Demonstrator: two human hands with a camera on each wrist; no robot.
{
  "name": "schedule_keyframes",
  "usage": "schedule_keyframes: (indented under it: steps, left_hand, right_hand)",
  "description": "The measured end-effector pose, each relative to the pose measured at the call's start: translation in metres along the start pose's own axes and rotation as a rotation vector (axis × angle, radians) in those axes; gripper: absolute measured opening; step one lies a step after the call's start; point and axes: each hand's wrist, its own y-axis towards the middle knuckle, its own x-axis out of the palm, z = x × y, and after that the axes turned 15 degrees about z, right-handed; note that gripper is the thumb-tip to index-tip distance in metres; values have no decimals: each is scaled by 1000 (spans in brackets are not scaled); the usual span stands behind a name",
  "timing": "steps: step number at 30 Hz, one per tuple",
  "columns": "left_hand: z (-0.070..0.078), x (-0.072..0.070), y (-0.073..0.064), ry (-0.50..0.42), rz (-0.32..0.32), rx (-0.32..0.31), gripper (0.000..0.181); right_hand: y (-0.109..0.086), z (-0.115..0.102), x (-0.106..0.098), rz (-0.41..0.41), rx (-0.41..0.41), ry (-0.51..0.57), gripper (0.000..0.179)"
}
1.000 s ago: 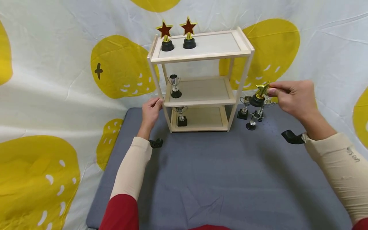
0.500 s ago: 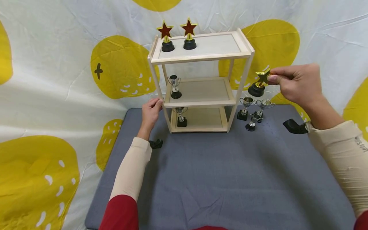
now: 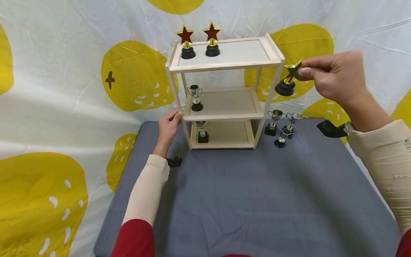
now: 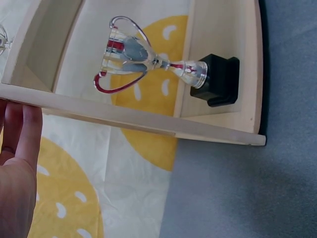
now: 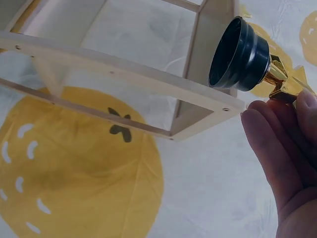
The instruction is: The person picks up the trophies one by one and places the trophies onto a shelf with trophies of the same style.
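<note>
star trophy (image 3: 290, 80): glossy gold top (image 3: 292, 71), round black base (image 3: 284, 88), tilted; right hand (image 3: 337, 75) pinches it, left hand (image 3: 168, 125) holds shelf post (image 3: 173, 89).

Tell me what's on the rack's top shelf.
Two red-and-gold star trophies stand upright on the left part of the top shelf. Their black bases hide the surface beneath them.
</note>
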Motion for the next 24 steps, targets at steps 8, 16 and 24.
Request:
schedule_keyframes:
  steps: [8,16,24]
  left_hand:
    - [-2,-1,1,13,-4,6,35]
    - [-3,-2,2,8,0,-2,35]
    - [1,-2,1,19,2,-20,36]
  right_hand:
    - [16,-7,9,-16,-8,7,12]
    - [30,-19,18,-55,-13,-33,15]
    - [47,-25,29,-89,43,-14,20]
